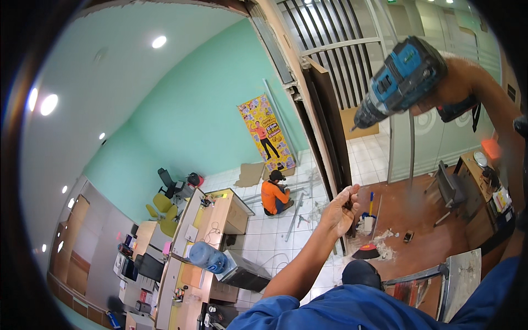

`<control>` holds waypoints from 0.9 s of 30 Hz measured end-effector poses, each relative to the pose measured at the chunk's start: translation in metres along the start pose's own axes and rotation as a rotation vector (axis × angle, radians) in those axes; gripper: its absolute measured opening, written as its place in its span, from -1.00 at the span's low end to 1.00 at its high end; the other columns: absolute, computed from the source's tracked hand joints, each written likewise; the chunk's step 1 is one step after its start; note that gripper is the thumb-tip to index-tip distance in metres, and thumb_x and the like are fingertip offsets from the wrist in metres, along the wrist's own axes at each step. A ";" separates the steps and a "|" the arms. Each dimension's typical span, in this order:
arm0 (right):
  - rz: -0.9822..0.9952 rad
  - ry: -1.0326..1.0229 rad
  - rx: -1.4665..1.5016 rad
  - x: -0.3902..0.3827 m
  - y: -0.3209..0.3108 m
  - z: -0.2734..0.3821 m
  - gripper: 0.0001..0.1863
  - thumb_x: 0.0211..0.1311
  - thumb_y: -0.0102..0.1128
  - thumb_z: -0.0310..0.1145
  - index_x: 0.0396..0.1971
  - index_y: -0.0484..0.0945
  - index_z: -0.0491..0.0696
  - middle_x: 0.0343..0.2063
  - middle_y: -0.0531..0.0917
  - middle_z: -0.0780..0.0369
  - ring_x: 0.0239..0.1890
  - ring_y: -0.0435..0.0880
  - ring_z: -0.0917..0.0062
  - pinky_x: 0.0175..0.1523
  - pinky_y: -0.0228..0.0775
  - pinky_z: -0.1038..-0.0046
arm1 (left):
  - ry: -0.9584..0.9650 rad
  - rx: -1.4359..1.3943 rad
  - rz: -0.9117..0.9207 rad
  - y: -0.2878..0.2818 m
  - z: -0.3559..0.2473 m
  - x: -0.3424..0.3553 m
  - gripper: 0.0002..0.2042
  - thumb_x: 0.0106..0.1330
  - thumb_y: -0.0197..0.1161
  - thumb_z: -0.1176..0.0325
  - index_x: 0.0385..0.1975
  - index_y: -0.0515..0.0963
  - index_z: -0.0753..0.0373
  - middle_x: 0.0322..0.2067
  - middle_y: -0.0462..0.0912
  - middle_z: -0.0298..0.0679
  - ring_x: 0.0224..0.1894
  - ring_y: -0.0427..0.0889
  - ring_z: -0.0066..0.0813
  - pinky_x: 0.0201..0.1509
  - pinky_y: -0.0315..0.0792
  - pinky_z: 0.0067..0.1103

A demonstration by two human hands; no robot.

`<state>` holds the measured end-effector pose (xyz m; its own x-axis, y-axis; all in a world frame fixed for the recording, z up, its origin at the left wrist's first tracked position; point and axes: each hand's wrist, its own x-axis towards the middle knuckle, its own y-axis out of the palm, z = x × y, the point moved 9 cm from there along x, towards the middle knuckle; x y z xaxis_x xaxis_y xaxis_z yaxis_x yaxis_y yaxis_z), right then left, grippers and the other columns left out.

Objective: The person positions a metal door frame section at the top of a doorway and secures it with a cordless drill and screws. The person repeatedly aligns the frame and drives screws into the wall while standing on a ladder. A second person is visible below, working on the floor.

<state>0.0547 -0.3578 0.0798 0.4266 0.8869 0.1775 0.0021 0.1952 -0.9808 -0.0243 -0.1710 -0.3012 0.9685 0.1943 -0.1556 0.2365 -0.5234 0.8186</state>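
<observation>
Right hand (456,82) is clamped on the grip of a blue-and-black cordless drill (399,77), raised high, chuck aimed at the dark brown door-frame post (330,115) just left of it. Left hand (341,212) is lower, fingers curled shut against that post's edge; can't tell if it pinches a screw or just steadies.

Risks, my read:
- Viewpoint is well above the floor. A two-handed reach with no hold on the aluminium ladder top (459,275) below the right hand could mean lost balance.
- Bit skating off the post would run toward the left hand's fingers.
- A dropped drill falls toward the floor debris. The crouching person in an orange shirt (273,197), left of the left hand, is well clear.

Containers: the blue water-cooler bottle (208,257), far below-left of the left hand, lies on its side on a desk; contents can't be judged.
</observation>
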 end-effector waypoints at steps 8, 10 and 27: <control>0.062 -0.181 0.049 -0.022 0.026 0.032 -0.50 -0.07 0.62 -0.11 -0.07 0.74 0.08 -0.17 0.80 0.21 -0.12 0.76 0.42 0.08 0.56 0.32 | -0.070 -0.132 -0.034 0.026 0.014 -0.016 -0.68 0.43 0.24 0.05 -0.03 0.53 0.14 -0.37 0.55 -0.42 -0.49 0.37 -0.70 -0.49 0.32 -0.72; 0.111 -0.184 0.090 -0.026 0.033 0.036 -0.51 -0.10 0.64 -0.13 -0.10 0.74 0.06 -0.20 0.79 0.20 -0.13 0.76 0.42 0.05 0.57 0.33 | -0.141 -0.141 -0.011 0.027 0.028 -0.016 -0.63 0.39 0.27 -0.03 -0.06 0.53 0.14 -0.56 0.24 -0.49 -0.57 0.22 -0.70 -0.55 0.18 -0.71; 0.271 -0.157 0.063 -0.023 0.076 0.040 -0.50 -0.41 0.66 -0.36 -0.30 0.68 -0.07 -0.35 0.74 0.13 -0.32 0.70 0.27 -0.11 0.55 0.38 | 0.023 -0.033 0.105 0.038 -0.007 -0.034 -0.82 0.51 0.17 0.36 0.01 0.48 0.23 -0.14 0.61 -0.39 -0.64 0.16 -0.77 -0.60 0.14 -0.74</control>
<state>0.0088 -0.3467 0.0045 0.2591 0.9630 -0.0740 -0.1505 -0.0354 -0.9880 -0.0492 -0.1922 -0.2610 0.9858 0.1585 -0.0554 0.1303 -0.5144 0.8476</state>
